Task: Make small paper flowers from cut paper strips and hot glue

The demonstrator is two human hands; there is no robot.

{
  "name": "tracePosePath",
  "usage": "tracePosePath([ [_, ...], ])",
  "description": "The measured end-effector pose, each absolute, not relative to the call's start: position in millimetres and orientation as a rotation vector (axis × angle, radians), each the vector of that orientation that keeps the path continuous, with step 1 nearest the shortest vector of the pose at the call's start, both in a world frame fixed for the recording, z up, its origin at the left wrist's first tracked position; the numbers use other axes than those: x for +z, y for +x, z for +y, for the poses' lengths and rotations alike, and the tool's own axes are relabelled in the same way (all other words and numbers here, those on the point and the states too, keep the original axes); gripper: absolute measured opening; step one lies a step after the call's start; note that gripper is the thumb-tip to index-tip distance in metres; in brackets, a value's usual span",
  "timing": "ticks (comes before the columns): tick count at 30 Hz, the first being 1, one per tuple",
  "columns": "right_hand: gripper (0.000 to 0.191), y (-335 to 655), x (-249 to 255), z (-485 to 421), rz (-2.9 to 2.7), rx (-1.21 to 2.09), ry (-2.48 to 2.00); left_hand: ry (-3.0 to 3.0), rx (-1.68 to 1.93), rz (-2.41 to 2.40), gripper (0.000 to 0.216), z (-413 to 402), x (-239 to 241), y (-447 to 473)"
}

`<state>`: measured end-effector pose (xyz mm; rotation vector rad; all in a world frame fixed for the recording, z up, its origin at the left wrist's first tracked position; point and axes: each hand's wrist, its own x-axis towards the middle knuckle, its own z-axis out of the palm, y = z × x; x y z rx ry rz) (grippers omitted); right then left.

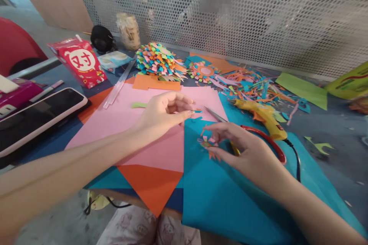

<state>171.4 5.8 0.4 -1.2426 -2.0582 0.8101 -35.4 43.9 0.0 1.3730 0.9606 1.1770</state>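
Note:
Over the pink paper sheet (115, 122), my left hand (169, 111) is closed, thumb against fingers, on a small blue paper piece (197, 111). My right hand (241, 143) holds a small layered paper flower (206, 142) with pink and orange fringed petals between thumb and fingers, above the blue paper sheet (218, 199). Scissors with red handles (280, 152) lie partly hidden beneath the right hand, blades (215, 115) pointing toward the left hand. A yellow hot glue gun (267, 120) rests just beyond them, its black cord trailing to the right.
Behind stand a ball of fringed paper flowers (156, 59), a flat paper flower (204, 71) and a pile of paper scraps (255, 84). Clear glue sticks (119, 86), a red snack packet (82, 63) and a phone (43, 116) lie left. A perforated metal panel (172, 4) borders the table.

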Motion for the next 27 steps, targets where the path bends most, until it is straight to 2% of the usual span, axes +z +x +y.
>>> tracePosePath([
  [3, 0.022, 171.5, 6.4, 7.2, -1.752, 1.064, -1.246, 1.355, 1.156, 0.979, 0.019, 42.1, 2.7, -34.9],
  [6, 0.027, 173.7, 10.8, 9.6, -1.505, 1.198, -1.247, 1.327, 1.135, 0.984, 0.021, 39.4, 6.2, -34.4],
  [14, 0.025, 177.0, 10.7, 11.1, -1.247, 1.337, -1.159, 1.266, 1.076, 0.958, 0.023, 28.6, 6.7, -30.4],
  [27, 0.025, 177.6, 9.2, 7.0, -1.312, 1.388, -1.178, 1.080, 0.894, 0.817, 0.017, 21.3, 1.1, -26.0],
])
